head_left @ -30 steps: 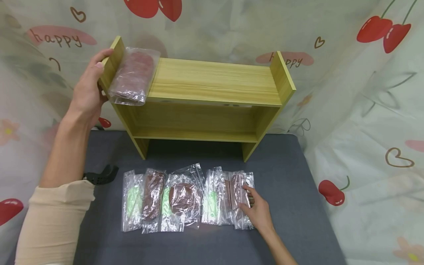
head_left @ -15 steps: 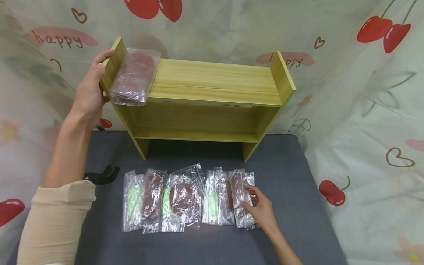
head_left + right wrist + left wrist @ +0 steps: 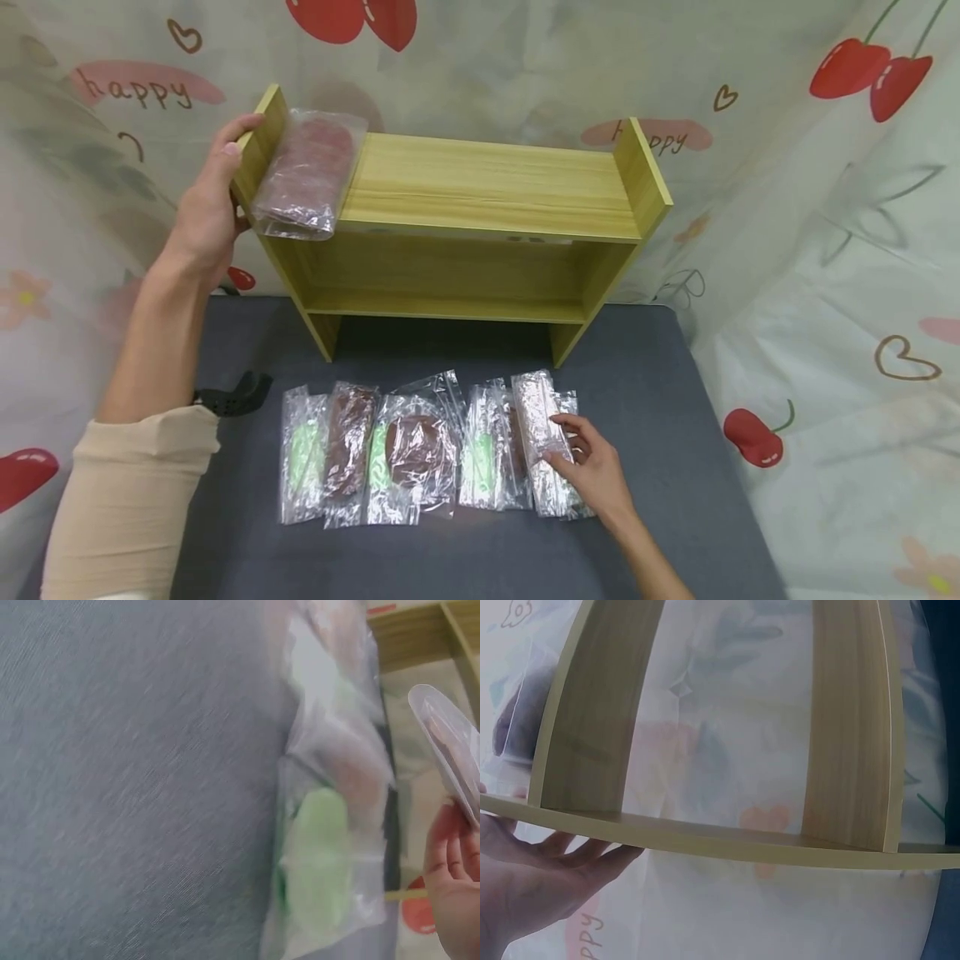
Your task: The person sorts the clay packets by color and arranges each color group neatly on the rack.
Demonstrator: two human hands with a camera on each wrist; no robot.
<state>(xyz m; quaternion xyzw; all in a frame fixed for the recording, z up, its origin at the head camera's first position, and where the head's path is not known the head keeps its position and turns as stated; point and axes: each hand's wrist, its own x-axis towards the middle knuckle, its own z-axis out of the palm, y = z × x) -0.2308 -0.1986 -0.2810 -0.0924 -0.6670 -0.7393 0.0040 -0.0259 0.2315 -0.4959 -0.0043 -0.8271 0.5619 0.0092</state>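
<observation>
The packet (image 3: 537, 442) under the right hand (image 3: 588, 467) has tipped since the first shot: it showed brown, now it's silvery with glare, and its far end sits a bit higher. Left hand (image 3: 210, 204) is basically parked, holding the left side panel of the wooden shelf (image 3: 495, 183).

Right hand has that packet pinched between thumb and fingertips by its near edge, tilted up above the right end of the row.

What worries me: the plastic looks slick and the pinch is shallow, so I'd guess it could slide out or flop over. It also overlaps the green packet (image 3: 319, 855) beside it (clearest from the right wrist), so snagged film could drag that one along. If the left hand tugged the panel, the shelf might shift, and the pink-brown bag (image 3: 311, 175) leaning by that panel already pokes past the top board's front edge.

Around it: more packets, like the round brown one (image 3: 420, 450), lie side by side on the dark surface (image 3: 450, 562) in front of the shelf. Shelf's right upright rises above the top board, a lip to bump. There's a black strap (image 3: 236, 396) by the left forearm, and a cherry-print curtain (image 3: 825, 333) closes in behind.
</observation>
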